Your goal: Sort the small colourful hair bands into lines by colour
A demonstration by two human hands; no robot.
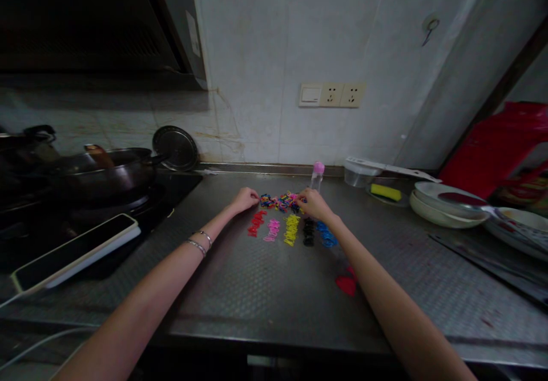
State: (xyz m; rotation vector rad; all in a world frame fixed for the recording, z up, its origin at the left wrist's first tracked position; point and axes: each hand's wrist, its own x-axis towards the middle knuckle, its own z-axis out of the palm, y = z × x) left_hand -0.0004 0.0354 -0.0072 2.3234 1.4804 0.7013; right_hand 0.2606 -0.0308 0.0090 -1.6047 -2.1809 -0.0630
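Note:
A mixed pile of small coloured rubber bands point(278, 201) lies on the metal counter between my two hands. My left hand point(246, 199) is at the pile's left end, fingers drawn together. At the right end, the fingers of my right hand point(314, 203) are pinched down at the pile's edge. What either hand holds is too small to make out. Nearer to me lie sorted groups: red bands point(257, 223), pink bands point(272, 230), yellow bands point(291, 230), black bands point(309, 232) and blue bands point(326, 235), the last partly behind my right wrist.
A clear tube with a pink cap point(318, 168) stands behind my right hand. A red object point(346, 285) is partly under my right forearm. Bowls point(445, 212), a yellow sponge point(386, 192) and a plastic tub point(359, 173) sit right; a phone point(77, 249) and pan point(107, 175) left.

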